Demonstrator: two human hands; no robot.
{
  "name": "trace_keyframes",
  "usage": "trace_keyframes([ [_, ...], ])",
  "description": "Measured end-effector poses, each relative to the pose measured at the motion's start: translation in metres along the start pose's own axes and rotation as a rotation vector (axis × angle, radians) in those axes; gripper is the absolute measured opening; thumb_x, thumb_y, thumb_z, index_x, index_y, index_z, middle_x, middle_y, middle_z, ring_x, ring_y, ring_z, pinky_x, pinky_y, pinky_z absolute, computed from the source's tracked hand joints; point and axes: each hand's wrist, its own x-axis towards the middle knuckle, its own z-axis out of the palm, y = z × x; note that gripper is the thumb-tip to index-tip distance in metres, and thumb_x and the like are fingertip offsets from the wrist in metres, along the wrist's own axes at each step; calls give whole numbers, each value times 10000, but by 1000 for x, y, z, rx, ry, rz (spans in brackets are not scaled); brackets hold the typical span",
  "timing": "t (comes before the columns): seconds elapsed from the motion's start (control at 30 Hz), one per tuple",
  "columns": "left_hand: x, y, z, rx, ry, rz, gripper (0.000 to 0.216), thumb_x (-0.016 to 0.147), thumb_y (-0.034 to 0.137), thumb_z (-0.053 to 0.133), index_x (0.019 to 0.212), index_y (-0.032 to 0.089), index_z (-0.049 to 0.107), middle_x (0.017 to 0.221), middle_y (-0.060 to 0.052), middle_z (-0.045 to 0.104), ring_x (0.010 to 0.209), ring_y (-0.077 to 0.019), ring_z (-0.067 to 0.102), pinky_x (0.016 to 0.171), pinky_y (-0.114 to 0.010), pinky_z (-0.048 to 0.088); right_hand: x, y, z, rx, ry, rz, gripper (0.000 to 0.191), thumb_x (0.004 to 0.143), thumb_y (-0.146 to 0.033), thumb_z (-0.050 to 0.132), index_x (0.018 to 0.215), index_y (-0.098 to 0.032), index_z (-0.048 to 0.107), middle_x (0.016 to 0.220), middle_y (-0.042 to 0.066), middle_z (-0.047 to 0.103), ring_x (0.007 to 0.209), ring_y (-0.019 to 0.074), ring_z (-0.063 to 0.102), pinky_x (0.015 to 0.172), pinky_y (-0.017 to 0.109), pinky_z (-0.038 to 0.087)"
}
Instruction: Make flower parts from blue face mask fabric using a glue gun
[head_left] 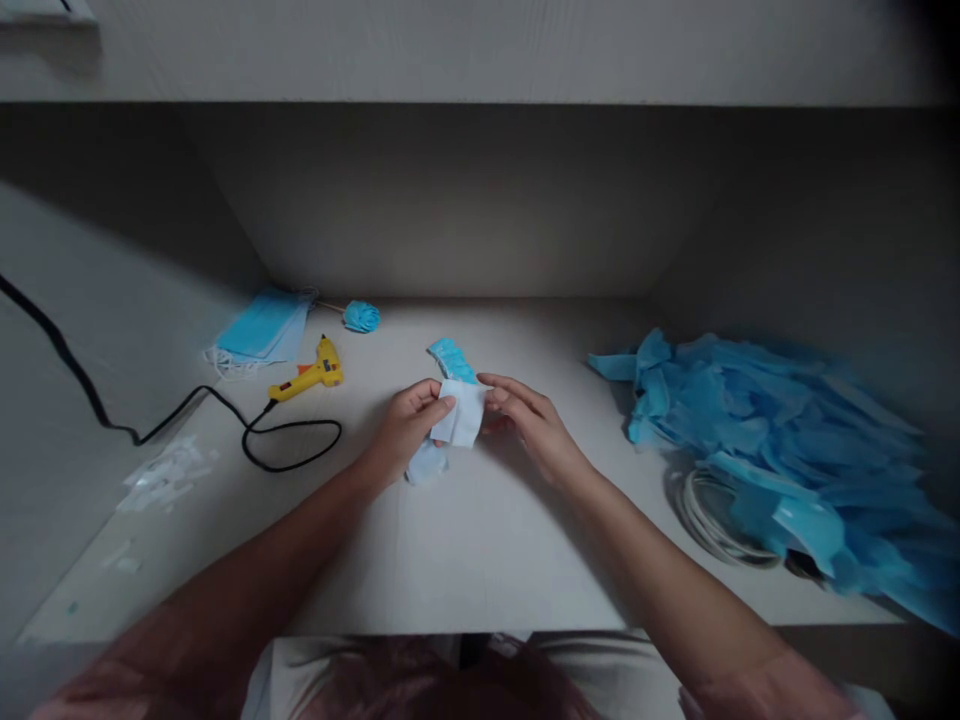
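Observation:
A small pale blue-white piece of mask-like fabric [463, 412] is held up above the middle of the table. My left hand [409, 425] pinches its left side, thumb on top and fingers behind. At its upper right edge, my right hand [529, 420] is closed with thumb and fingertips pressed together on the edge. Just beyond the fabric lies a bright blue gathered strip [451, 358], its near end covered by the held piece. Another pale fabric piece [427, 465] rests on the table below my left hand, partly hidden.
A yellow glue gun [309, 372] with a looping black cord [292, 425] lies at left. Behind it are blue face masks [262, 325] and a blue fabric flower [361, 316] on a stick. White scraps [169, 475] lie front left. Right: a blue fabric heap [772, 420] and a coil [716, 520].

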Motion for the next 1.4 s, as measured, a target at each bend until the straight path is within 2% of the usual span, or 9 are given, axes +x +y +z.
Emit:
trace_keyframes([
  [0.13, -2, 0, 2, 23, -84, -29, 258, 735, 390, 670, 762, 162, 553, 538, 56, 513, 447, -74, 449, 419, -186, 366, 1, 1, -2, 22, -52, -14, 404, 769, -400, 701, 1128, -215, 682, 960, 46, 664, 874, 169, 573, 816, 342, 461],
  [0.3, -1, -2, 0, 36, -19, -8, 256, 752, 401, 660, 777, 167, 560, 574, 47, 529, 465, -79, 455, 404, -185, 358, 3, 6, -3, 24, -91, -87, 394, 750, -347, 717, 1120, -223, 660, 717, -29, 571, 675, 122, 523, 721, 307, 451],
  [0.47, 2, -4, -3, -7, -16, -18, 269, 796, 432, 637, 877, 184, 571, 595, 51, 531, 473, -78, 464, 428, -184, 354, 2, 5, -1, 2, -79, -131, 363, 766, -316, 693, 1114, -227, 640, 718, -31, 564, 665, 117, 530, 684, 287, 465],
  [0.63, 1, -4, 0, -19, -138, -29, 456, 729, 321, 730, 1122, 195, 535, 875, -22, 667, 690, -130, 615, 567, -208, 424, 2, 5, 0, 30, -102, -131, 335, 786, -313, 675, 1107, -227, 635, 716, -34, 574, 652, 111, 549, 677, 289, 482],
  [0.77, 3, -3, 0, -15, -114, 5, 494, 701, 259, 742, 1145, 183, 542, 884, -20, 661, 750, -139, 607, 645, -225, 426, 2, 1, -7, 45, -113, -123, 275, 819, -316, 616, 1072, -210, 640, 808, 15, 640, 723, 144, 600, 671, 305, 498],
  [0.9, 6, -6, -2, -4, -134, 34, 503, 707, 255, 737, 1172, 193, 553, 905, -17, 658, 772, -140, 598, 664, -226, 412, 4, -1, -15, 11, -198, -130, 202, 806, -297, 636, 982, -202, 668, 830, 34, 655, 798, 155, 604, 680, 288, 496],
  [1.07, 6, -9, -3, 17, -144, 54, 481, 719, 245, 733, 1161, 186, 554, 889, -19, 660, 756, -134, 593, 670, -231, 411, 5, 1, -13, -29, -220, -109, 279, 804, -345, 681, 1053, -221, 663, 915, 40, 645, 811, 149, 579, 659, 270, 487],
  [1.23, 5, -8, -1, 8, -159, 42, 512, 708, 235, 734, 1175, 176, 531, 904, -28, 664, 746, -131, 593, 657, -232, 416, 5, 5, -8, -90, -215, -112, 324, 786, -358, 699, 1077, -227, 643, 759, -11, 559, 697, 131, 526, 644, 273, 466],
  [1.4, 3, -5, 1, -18, -167, 48, 561, 713, 230, 726, 1222, 175, 498, 883, -24, 652, 736, -128, 597, 649, -233, 424, 4, 5, -10, -108, -212, -122, 363, 800, -338, 666, 1141, -229, 602, 745, -22, 528, 668, 131, 507, 630, 282, 465],
])
